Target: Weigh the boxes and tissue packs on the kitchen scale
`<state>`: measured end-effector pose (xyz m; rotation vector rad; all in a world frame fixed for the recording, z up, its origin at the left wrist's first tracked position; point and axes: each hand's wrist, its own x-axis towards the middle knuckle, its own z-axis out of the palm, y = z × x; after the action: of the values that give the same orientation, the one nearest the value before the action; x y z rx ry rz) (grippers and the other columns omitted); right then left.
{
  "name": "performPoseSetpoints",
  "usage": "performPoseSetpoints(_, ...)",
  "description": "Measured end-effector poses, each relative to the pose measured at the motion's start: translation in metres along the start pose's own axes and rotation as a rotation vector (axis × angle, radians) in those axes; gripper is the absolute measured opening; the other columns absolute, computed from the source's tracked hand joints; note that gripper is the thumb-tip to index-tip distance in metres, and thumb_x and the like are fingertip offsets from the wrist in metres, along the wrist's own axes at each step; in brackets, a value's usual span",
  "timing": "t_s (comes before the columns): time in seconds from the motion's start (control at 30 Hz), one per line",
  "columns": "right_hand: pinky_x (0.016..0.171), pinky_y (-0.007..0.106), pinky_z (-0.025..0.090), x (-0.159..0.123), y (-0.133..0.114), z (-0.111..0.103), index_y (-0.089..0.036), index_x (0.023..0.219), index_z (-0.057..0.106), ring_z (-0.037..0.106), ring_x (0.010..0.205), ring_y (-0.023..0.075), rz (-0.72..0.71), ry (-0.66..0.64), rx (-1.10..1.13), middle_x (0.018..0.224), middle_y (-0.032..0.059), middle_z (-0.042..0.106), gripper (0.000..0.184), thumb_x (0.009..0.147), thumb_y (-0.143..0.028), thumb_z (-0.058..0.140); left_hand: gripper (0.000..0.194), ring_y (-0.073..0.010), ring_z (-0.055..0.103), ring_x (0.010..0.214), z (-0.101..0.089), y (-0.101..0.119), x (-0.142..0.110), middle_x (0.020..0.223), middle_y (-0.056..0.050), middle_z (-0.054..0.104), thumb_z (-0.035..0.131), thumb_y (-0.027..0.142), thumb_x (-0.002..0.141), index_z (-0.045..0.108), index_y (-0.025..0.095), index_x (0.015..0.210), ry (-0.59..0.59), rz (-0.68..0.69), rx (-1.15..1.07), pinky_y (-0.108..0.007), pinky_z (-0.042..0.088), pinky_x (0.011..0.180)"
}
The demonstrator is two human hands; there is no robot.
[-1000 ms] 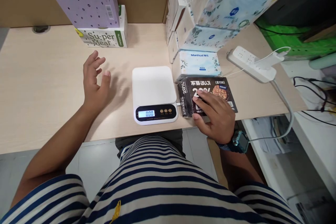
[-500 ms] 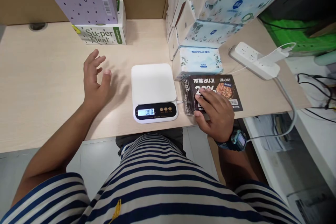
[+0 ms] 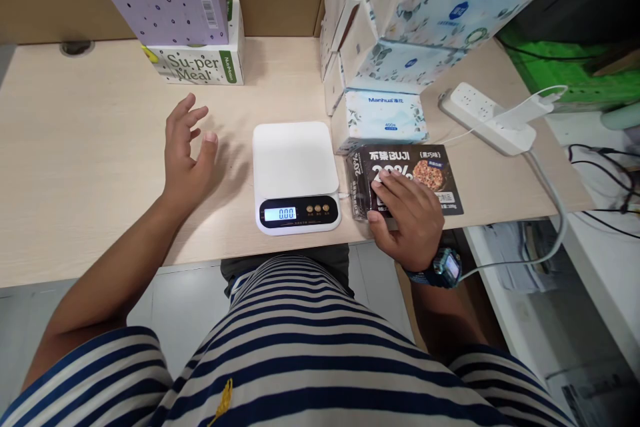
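Note:
A white digital scale (image 3: 296, 161) sits near the table's front edge, its lit display reading 0.00. To its left my left hand (image 3: 190, 153) rests on its side, open, with fingers slightly curled and nothing in them. My right hand (image 3: 407, 217) lies flat over the front part of a dark brown snack box (image 3: 435, 170), fingers stretched across its printed top. The box lies just right of the scale and bears a picture of a round cookie. My palm hides its lower middle.
A lilac box (image 3: 160, 3) stands on a white "Su-per Meal" box (image 3: 197, 67) at the back left. Stacked tissue packs (image 3: 385, 119) rise behind the brown box. A white power strip (image 3: 487, 119) with cables lies at the right. The wooden table (image 3: 75, 167) ends before my striped shirt.
The whole view has shifted slightly to the right. My right hand has slid a little to the left on the brown box; my left hand keeps its pose.

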<state>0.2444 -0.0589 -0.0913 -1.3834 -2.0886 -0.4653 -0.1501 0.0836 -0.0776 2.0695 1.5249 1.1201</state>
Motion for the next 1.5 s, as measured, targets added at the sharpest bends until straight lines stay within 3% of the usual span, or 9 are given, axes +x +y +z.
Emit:
performPoseSetpoints(0.2,0.116,0.045,0.056,0.004,-0.005,0.002,-0.02,0.144,0.072,0.077,0.135,0.0314,-0.003,0.041,0.0,0.141,0.0134,0.082,0.043,0.104,-0.034,0.065,0.074,-0.0354,0.039,0.169,0.002,-0.01,0.001,0.18,0.003,0.041,0.046,0.089,0.104,0.052,0.032,0.151,0.011,0.027,-0.032,-0.059,0.053,0.127)
performPoseSetpoints(0.5,0.114,0.043,0.056,0.005,-0.008,0.006,-0.019,0.143,0.072,0.079,0.131,0.0309,-0.017,0.069,-0.013,0.136,0.014,0.083,0.042,0.103,-0.032,0.067,0.059,-0.0341,0.056,0.16,0.004,-0.01,-0.004,0.172,-0.014,0.055,0.049,0.075,0.11,0.06,0.032,0.149,0.084,0.106,-0.026,-0.058,0.062,0.119)
performPoseSetpoints(0.63,0.114,0.043,0.056,0.007,-0.01,0.008,-0.018,0.141,0.072,0.081,0.129,0.0303,-0.029,0.086,-0.02,0.136,0.0154,0.084,0.04,0.103,-0.031,0.066,0.051,-0.03,0.061,0.157,0.002,0.003,-0.008,0.165,-0.01,0.066,0.05,0.064,0.113,0.064,0.032,0.15,-0.008,0.116,-0.04,-0.058,0.057,0.127)
performPoseSetpoints(0.83,0.115,0.04,0.054,0.008,-0.014,0.008,-0.017,0.141,0.071,0.082,0.128,0.0283,-0.03,0.103,-0.05,0.136,0.0148,0.084,0.04,0.104,-0.03,0.066,0.05,-0.0291,0.052,0.167,0.013,0.016,-0.013,0.169,-0.007,0.063,0.049,0.049,0.116,0.065,0.027,0.157,-0.356,0.45,0.063,-0.062,0.038,0.143)
performPoseSetpoints(0.93,0.116,0.039,0.054,0.007,-0.015,0.008,-0.02,0.145,0.07,0.081,0.13,0.0276,-0.016,0.094,-0.038,0.139,0.013,0.083,0.044,0.102,-0.029,0.067,0.049,-0.0269,0.053,0.166,0.016,0.017,-0.012,0.168,-0.003,0.063,0.049,0.05,0.115,0.068,0.029,0.155,-0.434,0.474,0.1,-0.061,0.04,0.144)
performPoseSetpoints(1.1,0.115,0.039,0.054,0.009,-0.019,0.009,-0.019,0.144,0.07,0.081,0.131,0.0276,-0.033,0.094,-0.03,0.139,0.0133,0.083,0.044,0.102,-0.031,0.067,0.047,-0.0305,0.056,0.163,0.011,0.018,-0.01,0.164,-0.002,0.066,0.05,0.049,0.115,0.075,0.027,0.147,-0.421,0.415,0.125,-0.063,0.045,0.141)
performPoseSetpoints(1.3,0.113,0.038,0.054,0.012,-0.026,0.012,-0.019,0.138,0.072,0.082,0.129,0.0273,0.0,0.113,-0.051,0.137,0.0132,0.084,0.038,0.104,-0.031,0.065,0.044,-0.0335,0.064,0.157,0.008,0.019,-0.01,0.157,-0.01,0.071,0.054,0.041,0.115,0.078,0.017,0.143,-0.375,0.5,0.138,-0.061,0.051,0.137)
performPoseSetpoints(1.5,0.109,0.038,0.057,0.016,-0.033,0.017,-0.021,0.129,0.077,0.083,0.125,0.0247,0.06,0.166,-0.063,0.132,0.0086,0.086,0.029,0.105,-0.028,0.063,0.048,-0.0329,0.062,0.159,0.006,0.02,-0.013,0.16,-0.007,0.069,0.049,0.044,0.117,0.076,0.019,0.147,-0.377,0.494,0.183,-0.059,0.051,0.137)
